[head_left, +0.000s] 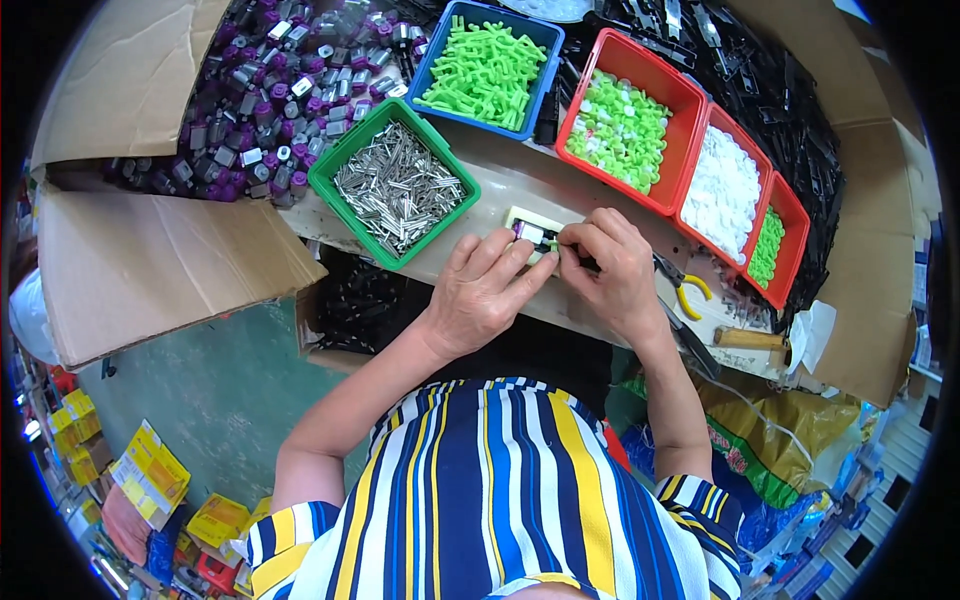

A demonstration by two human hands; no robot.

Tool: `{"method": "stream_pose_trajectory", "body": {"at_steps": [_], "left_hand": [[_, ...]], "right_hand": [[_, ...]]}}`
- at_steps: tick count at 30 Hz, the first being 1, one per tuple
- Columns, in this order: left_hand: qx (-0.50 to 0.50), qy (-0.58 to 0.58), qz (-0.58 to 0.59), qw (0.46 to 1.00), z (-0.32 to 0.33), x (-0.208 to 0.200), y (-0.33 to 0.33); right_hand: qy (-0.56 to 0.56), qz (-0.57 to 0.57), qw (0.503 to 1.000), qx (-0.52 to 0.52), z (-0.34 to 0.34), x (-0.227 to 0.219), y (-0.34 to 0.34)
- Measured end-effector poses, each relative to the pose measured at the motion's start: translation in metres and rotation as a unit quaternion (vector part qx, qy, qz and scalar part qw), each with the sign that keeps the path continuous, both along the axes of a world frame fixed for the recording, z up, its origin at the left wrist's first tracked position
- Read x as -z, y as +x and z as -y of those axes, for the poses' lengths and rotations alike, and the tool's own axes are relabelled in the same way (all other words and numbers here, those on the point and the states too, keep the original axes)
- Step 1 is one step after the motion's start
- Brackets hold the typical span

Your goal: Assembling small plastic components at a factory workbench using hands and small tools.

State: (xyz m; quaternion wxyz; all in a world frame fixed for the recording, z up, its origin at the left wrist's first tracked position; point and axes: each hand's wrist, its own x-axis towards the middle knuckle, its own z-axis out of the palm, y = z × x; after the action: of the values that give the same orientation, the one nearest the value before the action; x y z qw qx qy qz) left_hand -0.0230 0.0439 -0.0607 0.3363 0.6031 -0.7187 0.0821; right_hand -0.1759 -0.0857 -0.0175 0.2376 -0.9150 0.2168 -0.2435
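Note:
A small black, white and purple assembly [535,234] sits in a pale cream block [519,214] on the bench in front of me. My left hand [482,292] bends its fingers against the assembly's left and near side, thumb and fingertips touching it. From the right, my right hand [612,262] pinches at its right end, where a bit of green shows between the fingertips. Those fingers cover most of what they grip. A green bin [322,182] of silver metal pins [400,188] stands just beyond my left hand.
Behind are a blue bin [430,104] of green plastic pieces and red bins [689,150] of small green and white parts. Purple-and-silver motors [270,95] fill a carton at left. Yellow-handled pliers [692,294] and a wooden-handled tool [750,340] lie at right.

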Motion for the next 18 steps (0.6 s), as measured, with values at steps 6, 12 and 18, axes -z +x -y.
{"method": "stream_pose_trajectory", "body": {"at_steps": [6, 12, 18], "left_hand": [[0.003, -0.003, -0.001, 1.0, 0.0012, 0.0003, 0.0], [0.008, 0.001, 0.023, 1.0, 0.0014, -0.0015, 0.0015], [0.005, 0.022, 0.051, 0.998, 0.0023, -0.0054, 0.0]], "right_hand": [[-0.007, 0.007, 1.0, 0.008, -0.0011, 0.0022, -0.0011], [-0.021, -0.017, 1.0, -0.001, 0.0004, 0.0009, -0.002], [-0.024, -0.041, 0.999, -0.004, 0.0004, -0.0032, -0.0014]]}}
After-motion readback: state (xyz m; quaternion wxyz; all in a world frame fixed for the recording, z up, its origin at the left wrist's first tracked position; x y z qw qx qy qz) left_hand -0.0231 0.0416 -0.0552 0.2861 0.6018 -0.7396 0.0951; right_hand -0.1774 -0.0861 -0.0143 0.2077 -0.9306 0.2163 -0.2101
